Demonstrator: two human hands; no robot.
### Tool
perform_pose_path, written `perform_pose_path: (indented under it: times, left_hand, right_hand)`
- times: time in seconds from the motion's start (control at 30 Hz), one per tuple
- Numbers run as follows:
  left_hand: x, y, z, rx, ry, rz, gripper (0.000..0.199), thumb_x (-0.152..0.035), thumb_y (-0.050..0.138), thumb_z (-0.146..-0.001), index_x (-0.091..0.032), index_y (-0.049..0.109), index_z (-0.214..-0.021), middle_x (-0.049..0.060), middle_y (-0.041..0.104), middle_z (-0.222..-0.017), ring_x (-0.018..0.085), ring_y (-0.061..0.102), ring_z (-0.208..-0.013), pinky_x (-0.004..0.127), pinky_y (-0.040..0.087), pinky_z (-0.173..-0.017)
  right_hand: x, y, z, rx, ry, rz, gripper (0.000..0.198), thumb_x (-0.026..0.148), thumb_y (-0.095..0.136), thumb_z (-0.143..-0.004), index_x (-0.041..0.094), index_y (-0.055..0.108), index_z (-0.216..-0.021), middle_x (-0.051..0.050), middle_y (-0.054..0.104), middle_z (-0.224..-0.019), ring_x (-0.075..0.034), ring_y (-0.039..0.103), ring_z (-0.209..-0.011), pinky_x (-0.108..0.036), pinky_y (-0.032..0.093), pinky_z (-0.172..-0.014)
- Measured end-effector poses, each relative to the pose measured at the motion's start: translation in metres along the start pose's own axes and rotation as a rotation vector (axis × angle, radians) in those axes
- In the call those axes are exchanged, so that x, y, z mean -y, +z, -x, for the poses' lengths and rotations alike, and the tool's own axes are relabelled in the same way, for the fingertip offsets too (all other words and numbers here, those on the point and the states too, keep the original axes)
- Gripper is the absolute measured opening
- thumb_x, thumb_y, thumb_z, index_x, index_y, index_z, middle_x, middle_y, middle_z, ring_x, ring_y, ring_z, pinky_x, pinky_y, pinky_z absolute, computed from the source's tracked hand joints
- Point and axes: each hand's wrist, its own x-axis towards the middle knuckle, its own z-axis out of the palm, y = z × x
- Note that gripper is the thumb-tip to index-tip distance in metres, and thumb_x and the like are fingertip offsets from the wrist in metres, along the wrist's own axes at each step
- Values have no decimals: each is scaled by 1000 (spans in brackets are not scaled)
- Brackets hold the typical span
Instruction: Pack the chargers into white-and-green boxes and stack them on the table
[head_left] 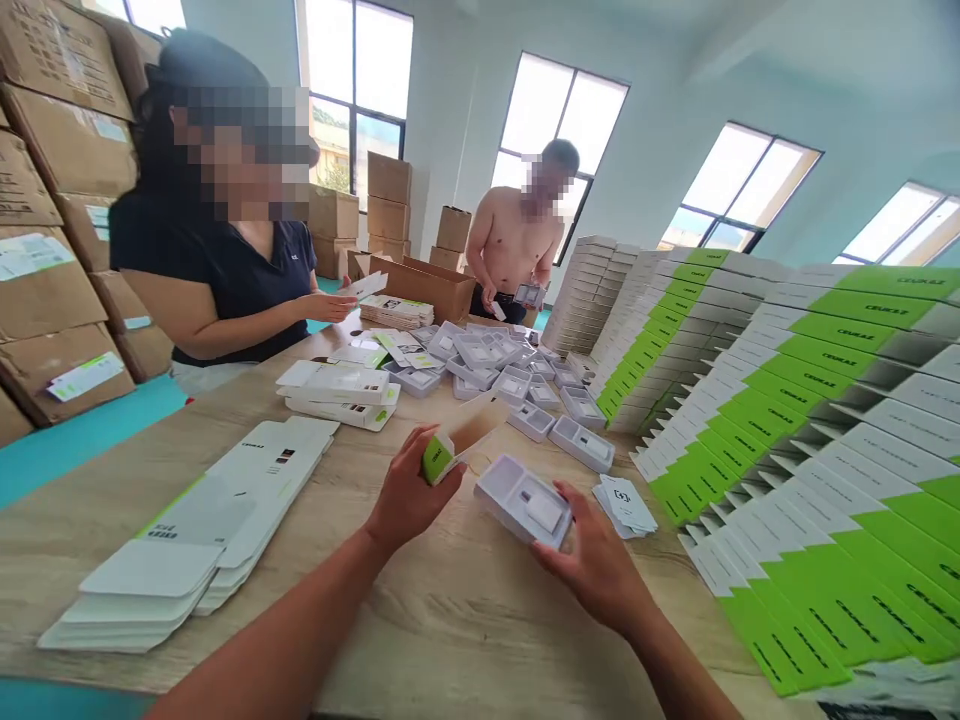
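My left hand is closed around a small green-and-white carton, tilted above the table with a flap standing out at its far side. In my right hand is a white plastic tray, gripped at its right end between thumb and fingers. A small white piece lies in one of the tray's recesses. The tray and carton are apart, side by side. Just right of the tray lies a little pile of white cards.
Flattened cartons lie in a stack at left. Many loose trays spread over the table's far middle. Tall stacks of green-and-white boxes line the right side. Two co-workers stand across the table, holding small items. Brown cardboard boxes are piled behind.
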Motion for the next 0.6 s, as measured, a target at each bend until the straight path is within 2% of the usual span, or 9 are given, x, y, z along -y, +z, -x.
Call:
perform_pose_path:
  times: [0.07,0.13,0.2,0.27,0.37,0.5,0.53,0.6]
  left_hand:
    - [0,1,2,38,24,17,33,-22,70,-87,-22,63,-119,10,70,-119,25,67,-112,40,54,-101]
    - [0,-1,2,78,69,31,34,-21,69,-87,-23,64,-121,10,70,-123,26,64,-119,43,50,-107]
    - [-2,-5,1,119,123,47,35,-20,68,-87,-24,64,-122,9,70,-125,27,61,-124,47,46,-111]
    - [-5,-10,0,153,172,58,34,-18,65,-89,-25,65,-122,10,70,-126,27,59,-126,48,44,-111]
    - [-8,-16,1,194,215,54,34,-16,61,-91,-26,66,-123,10,68,-126,26,58,-125,47,45,-109]
    - [-8,-18,3,280,246,41,39,-15,60,-90,-25,64,-127,11,67,-127,25,59,-122,44,49,-105]
    - [-7,-18,3,303,251,39,40,-15,60,-90,-25,64,-128,11,66,-127,25,60,-121,43,51,-104]
    - [-4,-18,4,335,256,30,41,-15,59,-90,-24,64,-129,11,65,-128,25,61,-120,41,52,-102]
  right_hand:
    - [-8,-1,53,-84,43,99,73,41,78,-78,26,51,-143,-14,66,-134,-38,64,-121,-57,52,-102]
    - [-7,11,94,-160,47,171,75,46,80,-78,26,50,-144,-16,67,-133,-41,66,-118,-58,55,-97]
    - [3,26,121,-203,2,188,83,51,82,-75,26,48,-146,-19,68,-131,-43,68,-113,-58,58,-92]
    - [16,33,133,-184,-71,162,89,53,83,-73,27,45,-149,-20,68,-132,-43,70,-111,-55,61,-87]
    - [37,16,123,-2,-165,123,93,50,88,-68,30,47,-149,-18,59,-145,-43,63,-124,-56,57,-97]
    - [54,-16,69,418,-312,60,117,47,97,-48,36,44,-152,-12,31,-166,-46,27,-151,-65,29,-118]
    - [57,-19,54,501,-337,38,121,46,97,-46,37,42,-154,-11,29,-167,-46,22,-153,-65,24,-119]
    - [59,-17,33,647,-385,-3,121,43,95,-49,36,39,-156,-12,36,-165,-43,25,-152,-62,23,-120]
